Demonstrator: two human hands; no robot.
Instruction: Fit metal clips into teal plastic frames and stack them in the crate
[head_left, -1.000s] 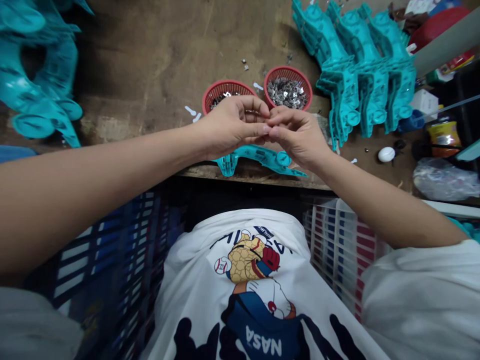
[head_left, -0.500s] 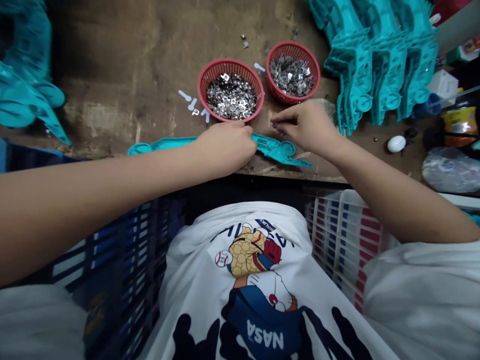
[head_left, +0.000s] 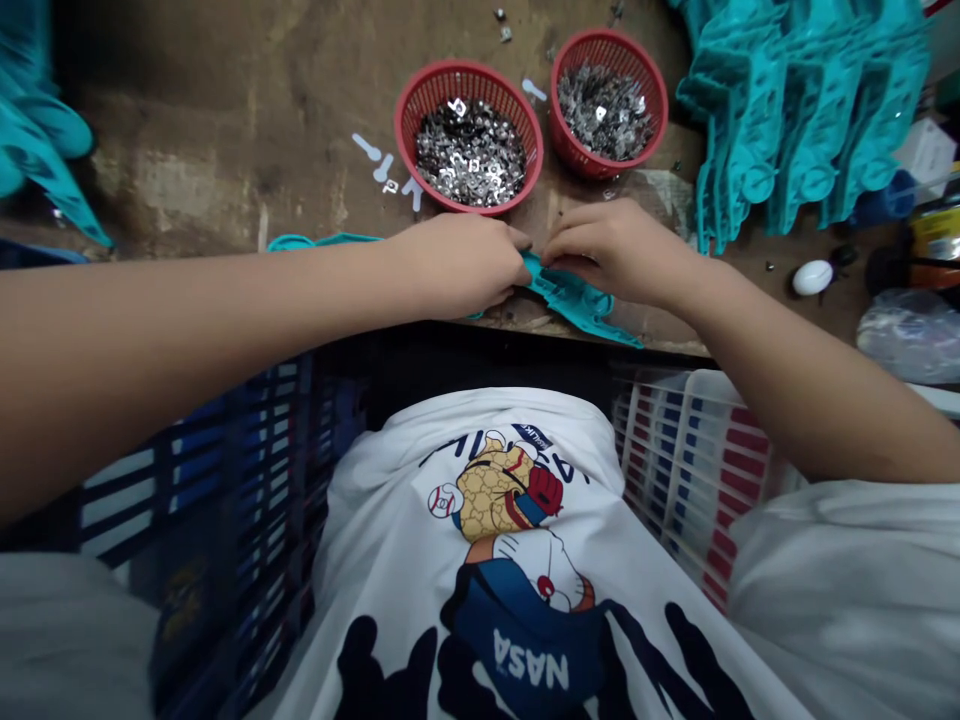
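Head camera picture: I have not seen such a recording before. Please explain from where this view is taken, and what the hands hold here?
A camera worn on a person's head took this picture, looking down over their chest. There is no machine: the arms are the person's own. The left hand and right hand hold a teal plastic piece at the edge of a wooden workbench. Beyond them, two red plastic baskets hold small metal pieces, and stacked teal parts lie to the right.

Metal clips (head_left: pixel 471 155) in baskets (head_left: pixel 466 72) on workbench (head_left: pixel 225 130)
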